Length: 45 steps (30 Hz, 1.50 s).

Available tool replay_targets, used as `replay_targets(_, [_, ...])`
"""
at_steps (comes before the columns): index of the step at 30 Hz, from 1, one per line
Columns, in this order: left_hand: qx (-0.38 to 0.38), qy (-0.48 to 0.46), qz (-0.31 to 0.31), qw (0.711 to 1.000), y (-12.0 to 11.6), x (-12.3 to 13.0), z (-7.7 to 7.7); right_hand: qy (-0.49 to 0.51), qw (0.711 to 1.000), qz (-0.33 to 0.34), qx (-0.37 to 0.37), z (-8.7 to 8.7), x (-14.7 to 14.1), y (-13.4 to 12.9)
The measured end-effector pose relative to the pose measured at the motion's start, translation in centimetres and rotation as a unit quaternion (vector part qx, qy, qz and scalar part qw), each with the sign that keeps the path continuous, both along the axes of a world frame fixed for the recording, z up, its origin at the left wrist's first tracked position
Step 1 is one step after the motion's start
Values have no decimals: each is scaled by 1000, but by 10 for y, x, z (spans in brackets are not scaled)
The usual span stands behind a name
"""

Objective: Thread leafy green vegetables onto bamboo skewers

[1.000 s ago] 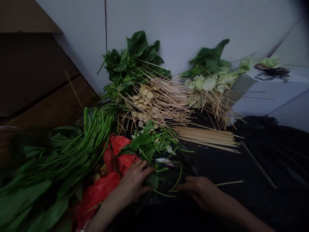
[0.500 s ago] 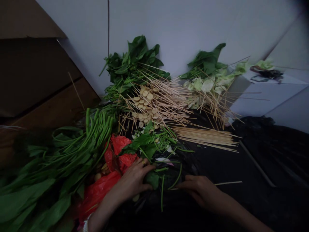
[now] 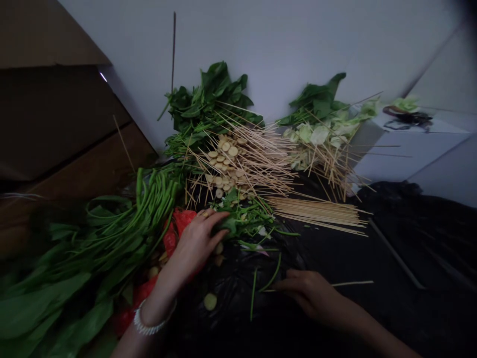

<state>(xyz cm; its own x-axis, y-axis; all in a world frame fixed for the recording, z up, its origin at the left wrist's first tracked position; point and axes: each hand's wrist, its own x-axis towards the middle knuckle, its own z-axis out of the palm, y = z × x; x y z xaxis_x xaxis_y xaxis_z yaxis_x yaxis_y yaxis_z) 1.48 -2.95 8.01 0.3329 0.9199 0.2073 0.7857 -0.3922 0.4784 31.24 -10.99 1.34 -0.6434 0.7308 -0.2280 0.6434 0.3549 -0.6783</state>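
Left hand (image 3: 194,243): curled shut on a green leaf (image 3: 224,226).
Right hand (image 3: 307,293): half open, next to a thin stick (image 3: 354,284).
On sticks: round slices (image 3: 227,159) in a big heap.
Not on sticks: bare sticks (image 3: 316,213), long leafy greens (image 3: 112,238).
Room: black plastic (image 3: 233,293), white wall (image 3: 279,49).

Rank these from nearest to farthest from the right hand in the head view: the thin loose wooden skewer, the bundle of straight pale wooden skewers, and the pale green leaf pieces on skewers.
1. Thin loose wooden skewer: at the right hand's fingers, running off to the right.
2. Bundle of straight pale wooden skewers: directly beyond the hand.
3. Pale green leaf pieces on skewers: farther ahead, by the wall.
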Motion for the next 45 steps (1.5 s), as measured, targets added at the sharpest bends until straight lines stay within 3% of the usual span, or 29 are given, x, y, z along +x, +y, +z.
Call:
replay_targets(3, [49,23,4,999,3,13,-12,2,1000,-3,4,0,0,-1])
replay_targets(6, [58,8,-37,998,-1,27,-19,-1,1000,-5,13,-2,1,-2])
replay_targets(10, [-19,28,-130,991,-9,47,-27,4,1000,-10,13,-3,1,-2])
replay_targets(14, [-50,60,-150,986,-8,70,-35,-4,1000,-12,13,-1,0,-1])
replay_targets(17, [-45,69,-172,982,-1,73,-34,-16,1000,-12,20,-1,-1,-2])
replay_targets(19, [-26,70,-134,988,7,59,-30,-17,1000,-14,22,-2,-1,-4])
replay_targets(21, [-4,92,-56,994,12,33,-26,-32,999,-20,34,-3,2,-6])
replay_targets(25, [-37,185,53,981,13,-25,-20,-89,989,-37,112,2,11,3])
replay_targets(27, [-25,202,115,972,9,-35,-18,-100,980,-57,161,13,16,17])
replay_targets(29, [15,170,142,975,5,-25,-16,-105,969,-79,210,27,17,37])
replay_targets(31, [36,109,109,987,-3,2,-17,-100,956,-94,261,39,14,60])
replay_targets(33, [-4,65,15,998,-13,38,-21,-67,946,-88,306,45,6,82])
replay_targets(35, [-74,56,-61,994,-23,71,-29,-27,932,-95,350,41,-3,99])
replay_targets(37, [-110,67,-86,988,-29,91,-38,-5,911,-115,395,31,-11,110])
replay_targets(40, [-148,42,-108,982,-28,88,-40,-4,880,-129,458,10,-17,114])
replay_targets(45, [-195,-18,-182,964,-27,46,-23,-10,857,-105,505,-7,-17,109])
